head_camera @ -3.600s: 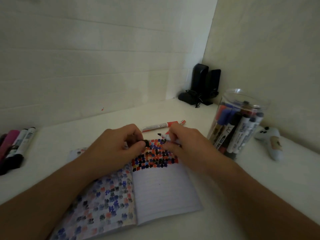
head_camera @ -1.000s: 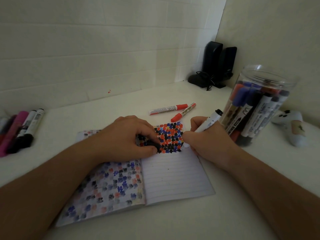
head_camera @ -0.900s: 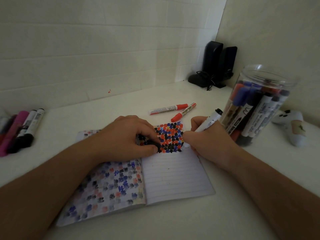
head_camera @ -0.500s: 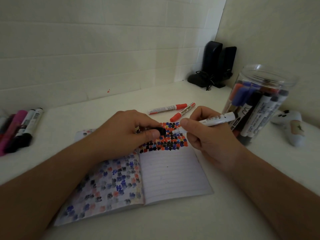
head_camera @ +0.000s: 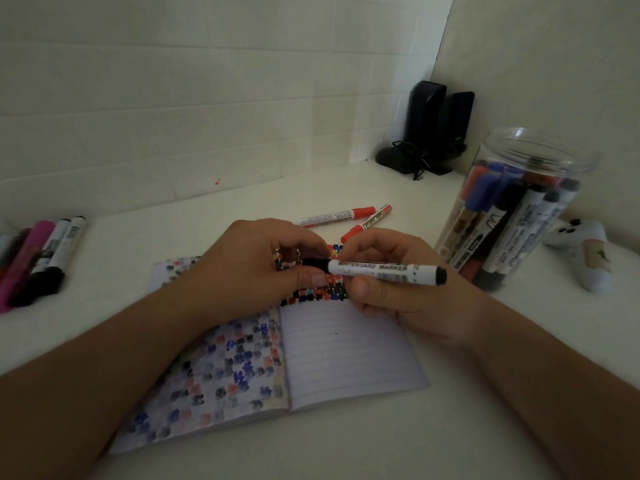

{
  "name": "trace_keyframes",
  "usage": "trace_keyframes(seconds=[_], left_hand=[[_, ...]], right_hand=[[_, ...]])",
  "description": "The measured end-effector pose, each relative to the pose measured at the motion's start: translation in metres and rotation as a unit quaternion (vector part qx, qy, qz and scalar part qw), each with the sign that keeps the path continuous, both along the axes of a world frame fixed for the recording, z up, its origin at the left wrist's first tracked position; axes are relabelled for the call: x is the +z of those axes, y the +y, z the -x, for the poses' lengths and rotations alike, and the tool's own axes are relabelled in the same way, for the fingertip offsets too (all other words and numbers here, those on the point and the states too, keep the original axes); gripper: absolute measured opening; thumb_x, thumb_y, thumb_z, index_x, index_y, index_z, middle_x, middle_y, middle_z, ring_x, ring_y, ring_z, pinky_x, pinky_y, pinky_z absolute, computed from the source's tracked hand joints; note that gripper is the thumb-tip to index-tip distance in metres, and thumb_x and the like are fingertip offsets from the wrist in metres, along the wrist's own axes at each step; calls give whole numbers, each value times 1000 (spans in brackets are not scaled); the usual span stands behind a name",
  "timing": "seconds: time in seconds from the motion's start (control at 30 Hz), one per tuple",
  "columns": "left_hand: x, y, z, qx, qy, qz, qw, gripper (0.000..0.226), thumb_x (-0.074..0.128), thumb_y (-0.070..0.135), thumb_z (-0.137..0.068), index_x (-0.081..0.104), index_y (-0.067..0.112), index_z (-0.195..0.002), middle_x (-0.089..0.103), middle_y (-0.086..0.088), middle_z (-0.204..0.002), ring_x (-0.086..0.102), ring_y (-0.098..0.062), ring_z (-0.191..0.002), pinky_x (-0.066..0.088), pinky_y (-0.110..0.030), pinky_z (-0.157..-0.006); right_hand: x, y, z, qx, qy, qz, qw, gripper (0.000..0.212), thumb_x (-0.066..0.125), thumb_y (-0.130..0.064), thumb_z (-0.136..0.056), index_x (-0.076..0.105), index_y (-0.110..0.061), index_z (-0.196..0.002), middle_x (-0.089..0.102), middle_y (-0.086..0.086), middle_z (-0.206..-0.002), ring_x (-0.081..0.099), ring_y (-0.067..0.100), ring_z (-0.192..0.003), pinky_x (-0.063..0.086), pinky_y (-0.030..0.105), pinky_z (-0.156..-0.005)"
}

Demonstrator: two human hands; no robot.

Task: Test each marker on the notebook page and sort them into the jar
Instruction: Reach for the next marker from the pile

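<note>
Scene: A person's two hands met over an open notebook (head_camera: 349,351) on a white surface (head_camera: 450,427).
Right grip: The right hand (head_camera: 391,271) pinched a whiteboard marker (head_camera: 384,270) lying level, barrel end towards the clear jar (head_camera: 512,209).
Left grip: The left hand (head_camera: 256,261) pinched the black cap (head_camera: 314,264) at the marker's tip end; whether it was fully seated could not be told.
Marker position: Above the page's red, blue and black test blots (head_camera: 322,294), between both hands, jar near to the right.
Doing it well: Push cap and barrel along one straight line until it seats, then drop the marker into the jar.
Waiting: Two red markers (head_camera: 349,218) lay beyond the notebook; more markers (head_camera: 41,258) lay far left.
</note>
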State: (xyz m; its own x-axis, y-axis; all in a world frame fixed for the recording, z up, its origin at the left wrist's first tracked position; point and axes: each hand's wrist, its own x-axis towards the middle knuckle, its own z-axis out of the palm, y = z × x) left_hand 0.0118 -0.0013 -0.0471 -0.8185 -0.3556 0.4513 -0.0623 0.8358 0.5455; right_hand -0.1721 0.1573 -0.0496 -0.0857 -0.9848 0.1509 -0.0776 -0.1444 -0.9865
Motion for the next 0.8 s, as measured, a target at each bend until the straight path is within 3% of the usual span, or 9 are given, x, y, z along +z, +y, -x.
trace_keyframes(seconds=[0.1, 0.17, 0.27, 0.33, 0.47, 0.57, 0.63, 0.7, 0.8], left_hand=[[2, 2, 1, 31, 47, 8, 998, 28, 82, 43, -76, 72, 41, -102, 70, 28, -91, 67, 1, -91, 52, -23, -83], [3, 3, 0, 27, 71, 10, 997, 30, 81, 44, -75, 75, 32, -102, 72, 21, -94, 69, -5, -90, 55, -29, -85], [4, 6, 0, 18, 92, 16, 995, 32, 84, 36, -76, 76, 25, -105, 73, 16, -97, 71, -6, -89, 57, -29, -85], [7, 12, 1, 18, 98, 2, 995, 34, 87, 30, -75, 76, 28, -107, 75, 17, -99, 72, 0, -88, 57, -26, -89], [6, 17, 1, 3, 84, -37, 996, 40, 84, 16, -82, 73, 33, -116, 76, 19, -101, 72, 2, -93, 54, -24, -96], [4, 15, 0, -6, 50, -40, 998, 41, 77, 12, -88, 72, 35, -120, 75, 24, -103, 69, 7, -101, 51, -14, -94], [3, 12, 0, -2, 16, -3, 1000, 36, 74, 14, -91, 72, 34, -121, 73, 26, -106, 66, 9, -104, 51, -13, -92], [2, 8, 1, 14, -3, 48, 999, 33, 72, 18, -93, 70, 35, -121, 71, 27, -105, 66, 7, -102, 53, -20, -90], [-1, 4, 2, 37, -4, 56, 998, 33, 72, 18, -92, 70, 36, -120, 71, 25, -102, 66, 3, -99, 54, -27, -90]], right_hand=[[7, 4, 6, 79, -159, -89, 980, 48, 61, 11, -79, 70, -6, -124, 70, 20, -111, 69, 26, -82, 61, 34, -69], [15, 4, 8, 93, -196, -108, 970, 46, 57, 3, -80, 72, -7, -122, 69, 23, -112, 68, 28, -83, 62, 36, -68], [21, 4, 7, 36, -11, -84, 996, 35, 85, -21, -78, 71, -16, -110, 75, 17, -100, 69, 27, -77, 61, 38, -68], [22, 4, 4, -20, 121, -80, 989, 37, 83, -12, -81, 64, -21, -112, 77, 11, -96, 74, 28, -79, 61, 46, -76], [23, 4, 2, -134, 356, -70, 922, 48, 66, -14, -98, 56, -45, -132, 68, -12, -104, 71, 10, -88, 60, 37, -82], [24, 4, -1, -143, 472, -102, 864, 34, 56, -31, -103, 57, -46, -133, 64, -20, -113, 59, 3, -99, 53, 31, -86], [24, 3, -9, -169, 528, -95, 827, 28, 51, -60, -96, 66, -42, -111, 65, -17, -88, 59, 3, -82, 52, 32, -71], [20, -1, -16, -202, 588, -73, 780, 51, 37, -83, -83, 60, -37, -77, 58, -12, -65, 55, 3, -64, 43, 29, -58], [7, -8, -26, -229, 638, -24, 735, 56, 30, -79, -84, 45, -28, -66, 49, -7, -53, 50, 7, -53, 33, 27, -54]])
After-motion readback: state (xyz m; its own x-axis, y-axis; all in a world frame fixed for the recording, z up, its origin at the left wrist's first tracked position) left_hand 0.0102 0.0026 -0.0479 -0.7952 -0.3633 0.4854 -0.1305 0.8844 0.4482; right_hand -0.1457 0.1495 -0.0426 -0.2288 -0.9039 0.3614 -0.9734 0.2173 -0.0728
